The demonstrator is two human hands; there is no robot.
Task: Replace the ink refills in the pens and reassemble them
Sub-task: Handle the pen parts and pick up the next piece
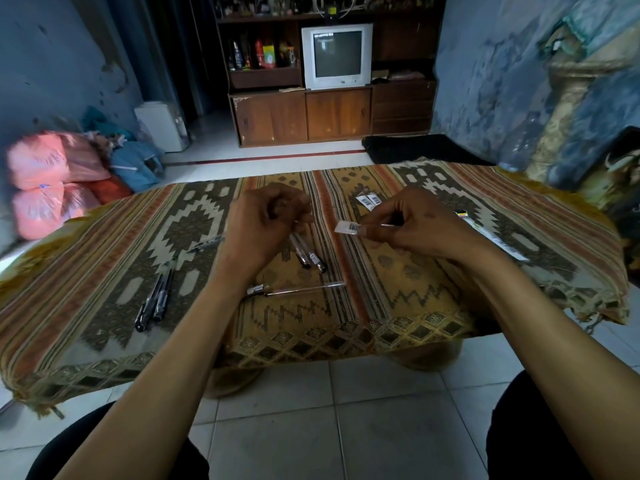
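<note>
My left hand (pixel 266 220) hovers over the patterned tablecloth (pixel 398 271) with fingers curled; a thin clear piece shows at its fingertips, but what it is stays unclear. My right hand (pixel 412 223) pinches a small white barcode label (pixel 348 227) joined to a thin refill. Two clear pens with black ends (pixel 308 252) lie just below my left hand. An empty clear pen barrel (pixel 298 289) lies crosswise nearer me. Three black-capped pens (pixel 156 296) lie to the left. Two more barcode labels (pixel 369 199) rest beyond my right hand.
A long packet of refills (pixel 491 237) lies to the right of my right wrist. The low table's front edge (pixel 277 344) hangs over white floor tiles, with my knees below. Pink and blue bags (pixel 62 181) are piled at the left; a TV cabinet (pixel 332 84) stands behind.
</note>
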